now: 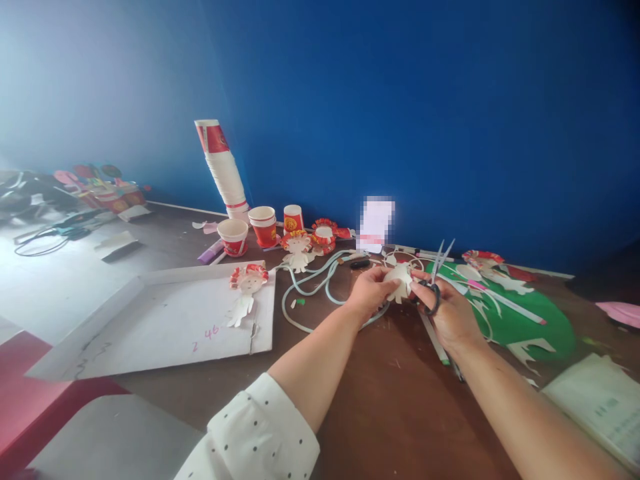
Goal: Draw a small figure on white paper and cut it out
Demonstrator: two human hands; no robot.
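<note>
A small white paper cutout point(399, 288) with jagged edges is pinched in my left hand point(369, 293), between thumb and fingers. My right hand point(453, 320) has black-handled scissors point(435, 272) looped on its fingers. Their blades point up and away from the paper, slightly apart. The fingertips of that same hand also touch the cutout's right edge. Left of my hands, a finished-looking paper figure with a red frilled ring point(243, 303) lies on a white box lid point(190, 340). Another such figure point(299, 253) leans near the paper cups.
A tall stack of paper cups point(227, 177) leans by the blue wall, with red cups point(265, 227) beside it. A pale cable point(305, 290) coils behind my left hand. Right of me lie green paper point(543, 313), a pink-capped marker point(510, 303) and paper scraps. A blurred phone-like screen point(376, 223) stands behind.
</note>
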